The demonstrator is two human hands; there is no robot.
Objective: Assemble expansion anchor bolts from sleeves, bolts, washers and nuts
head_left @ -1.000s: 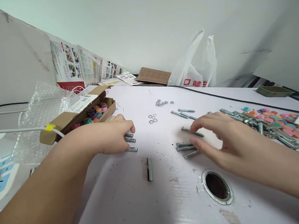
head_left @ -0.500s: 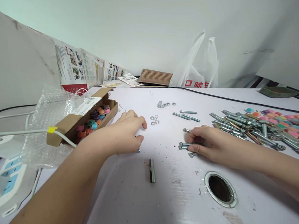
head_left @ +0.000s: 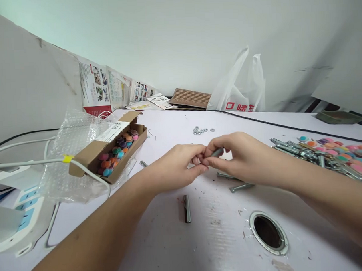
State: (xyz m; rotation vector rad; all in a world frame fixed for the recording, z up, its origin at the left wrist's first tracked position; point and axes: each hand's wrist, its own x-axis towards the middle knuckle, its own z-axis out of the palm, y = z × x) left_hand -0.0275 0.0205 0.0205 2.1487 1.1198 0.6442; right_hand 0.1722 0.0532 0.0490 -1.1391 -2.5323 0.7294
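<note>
My right hand (head_left: 240, 155) is closed on a grey metal bolt (head_left: 217, 152); its far end is hidden by the fingers. My left hand (head_left: 179, 165) meets it, fingertips pinched against the right hand's; what they hold there, if anything, is hidden. Under the right hand lie loose bolts (head_left: 241, 187). Nearer to me is a short metal sleeve (head_left: 187, 209). Left of my left hand, a small metal piece (head_left: 143, 164) pokes out from behind the forearm. Beyond the hands sits a cluster of nuts (head_left: 200, 130).
At left, an open cardboard box (head_left: 88, 153) holds colourful caps, beside bubble wrap (head_left: 65, 172) and a power strip (head_left: 31, 222). A pile of bolts (head_left: 307, 152) and caps (head_left: 349, 154) lies right. A round hole (head_left: 269, 232) with a metal rim opens near the front.
My right hand has lifted a bolt from the loose ones and moved left. My left hand has moved right, and the fingertips of both now meet. The view has shifted slightly.
</note>
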